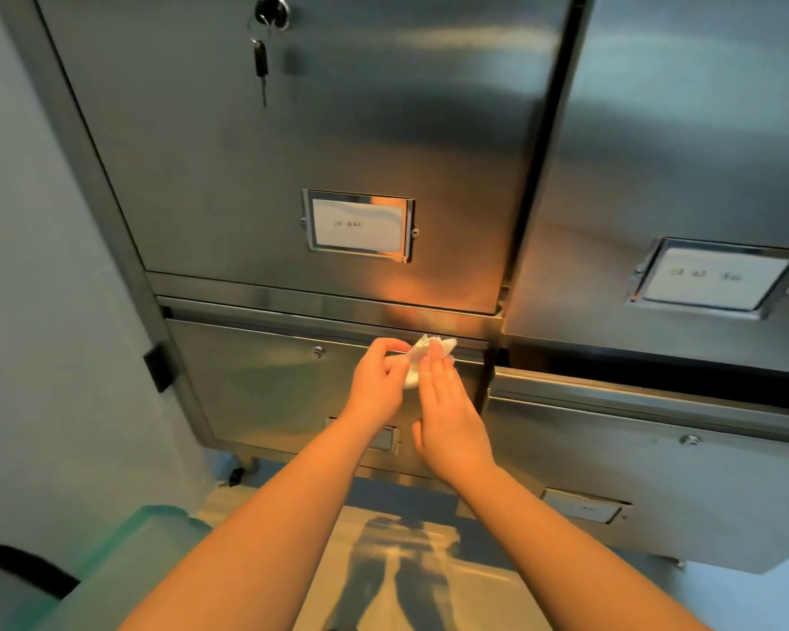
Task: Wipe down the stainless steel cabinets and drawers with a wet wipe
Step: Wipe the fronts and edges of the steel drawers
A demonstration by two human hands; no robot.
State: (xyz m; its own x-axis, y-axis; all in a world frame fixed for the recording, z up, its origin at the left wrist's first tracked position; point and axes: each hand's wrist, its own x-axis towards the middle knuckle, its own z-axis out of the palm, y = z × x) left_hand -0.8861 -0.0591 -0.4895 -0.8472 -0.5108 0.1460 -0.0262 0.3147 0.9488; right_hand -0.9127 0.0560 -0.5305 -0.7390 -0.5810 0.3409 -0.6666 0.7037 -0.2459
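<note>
Steel drawer [265,384]; hands fold wipe [422,357]

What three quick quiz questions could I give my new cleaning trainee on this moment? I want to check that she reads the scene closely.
1. True or false: the wet wipe is held between both hands, in front of the top edge of the lower left drawer.
2. What hangs from the lock on the upper left cabinet door?
3. Which stands further out towards the camera: A) the lower left drawer, B) the lower right drawer?

Key:
1. True: the left hand pinches the wipe, and the right hand lies against it with straight fingers.
2. A key.
3. B.
</note>
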